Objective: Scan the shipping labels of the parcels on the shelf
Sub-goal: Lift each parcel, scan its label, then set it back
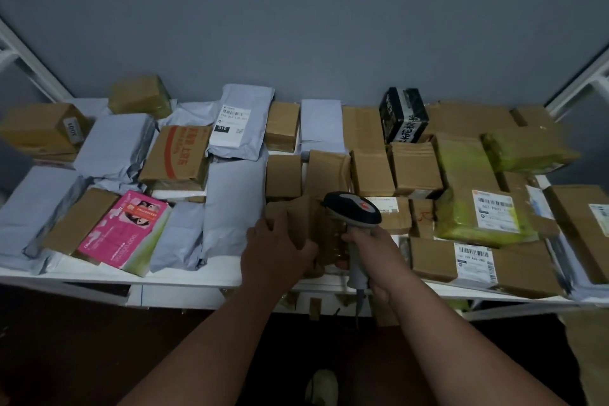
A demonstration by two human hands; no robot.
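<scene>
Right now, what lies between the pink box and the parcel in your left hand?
In the head view, two upright grey poly mailers fill that gap between the pink box and the brown parcel the left hand grips.

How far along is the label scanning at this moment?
Nothing visible marks any parcel as scanned, so finished work cannot be judged. In hand: the left hand grips a brown parcel at the shelf front while the right hand holds the scanner over it. Many parcels remain.

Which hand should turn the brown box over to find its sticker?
Probably the left hand. It already grips the brown box, whose label is not showing. The right hand is busy holding the scanner.
</scene>
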